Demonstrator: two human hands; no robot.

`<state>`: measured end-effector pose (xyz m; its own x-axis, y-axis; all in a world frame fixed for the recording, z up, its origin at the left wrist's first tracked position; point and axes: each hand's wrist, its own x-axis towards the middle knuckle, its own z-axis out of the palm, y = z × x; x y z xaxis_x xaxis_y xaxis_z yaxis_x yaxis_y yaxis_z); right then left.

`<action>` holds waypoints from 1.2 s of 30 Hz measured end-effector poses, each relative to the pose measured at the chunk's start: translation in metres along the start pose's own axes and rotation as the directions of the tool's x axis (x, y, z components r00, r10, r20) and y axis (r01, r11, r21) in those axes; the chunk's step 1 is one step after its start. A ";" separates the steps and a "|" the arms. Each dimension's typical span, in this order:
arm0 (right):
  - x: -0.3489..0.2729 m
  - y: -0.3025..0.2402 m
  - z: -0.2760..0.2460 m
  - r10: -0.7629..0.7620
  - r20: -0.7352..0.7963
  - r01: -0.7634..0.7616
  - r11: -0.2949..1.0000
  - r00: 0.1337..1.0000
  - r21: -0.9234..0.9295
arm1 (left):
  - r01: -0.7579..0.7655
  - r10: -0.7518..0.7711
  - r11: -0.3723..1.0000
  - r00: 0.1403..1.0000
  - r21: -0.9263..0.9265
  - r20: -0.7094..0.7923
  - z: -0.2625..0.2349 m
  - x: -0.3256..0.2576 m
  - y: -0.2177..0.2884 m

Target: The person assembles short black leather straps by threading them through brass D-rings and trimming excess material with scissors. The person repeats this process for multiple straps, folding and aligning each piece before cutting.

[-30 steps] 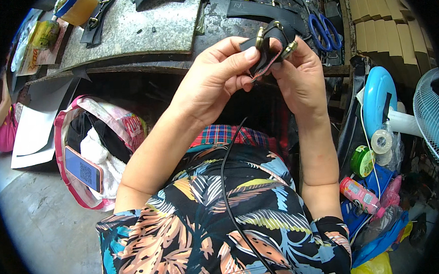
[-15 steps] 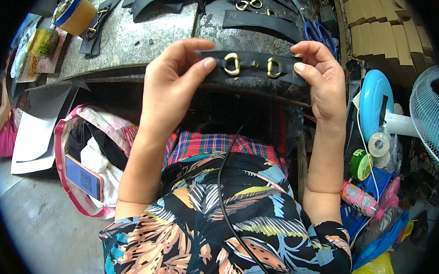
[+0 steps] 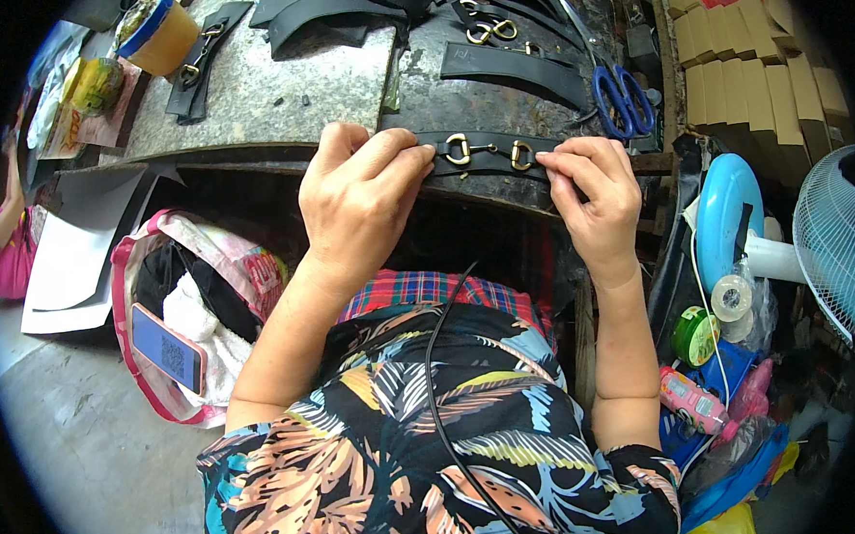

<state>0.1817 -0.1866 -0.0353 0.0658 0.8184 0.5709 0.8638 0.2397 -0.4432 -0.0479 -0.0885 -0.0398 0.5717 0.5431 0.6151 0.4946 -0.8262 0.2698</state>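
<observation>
A black leather-like strap (image 3: 488, 165) with brass-coloured snaffle-bit hardware (image 3: 458, 149) lies level at the bench's front edge. My left hand (image 3: 358, 188) is closed at the strap's left end, thumb and fingers pinched together. At the other end my right hand (image 3: 594, 195) pinches the strap beside the right metal ring. The fingers cover both ends of the strap. Just beyond it, another black strap piece (image 3: 509, 69) lies flat on the dark half of the bench. More brass-coloured rings (image 3: 493, 31) sit behind that piece.
Blue-handled scissors (image 3: 622, 100) lie at the bench's right. Black strips (image 3: 336, 6) are piled at the back of the stone slab (image 3: 244, 93), near a finished-looking strap (image 3: 206, 61) and a tub (image 3: 159, 34). A blue-and-white fan (image 3: 729, 208) stands right; a bag (image 3: 126, 331) holding a phone, left.
Both hands have come closer together and lower, bringing the strap down to the bench edge. The left fingers have turned over and now pinch its end. The view has shifted slightly.
</observation>
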 end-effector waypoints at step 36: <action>0.045 0.042 -0.001 0.190 -0.052 -0.197 0.947 0.980 -0.253 | -0.082 0.091 0.995 0.986 -0.064 0.139 0.037 0.074 -0.055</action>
<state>0.2209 -0.1404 -0.0274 0.2552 0.8205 0.5115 0.9314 -0.0665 -0.3580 -0.0086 0.0033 -0.0364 0.6993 0.4815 0.5283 0.4031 -0.8760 0.2649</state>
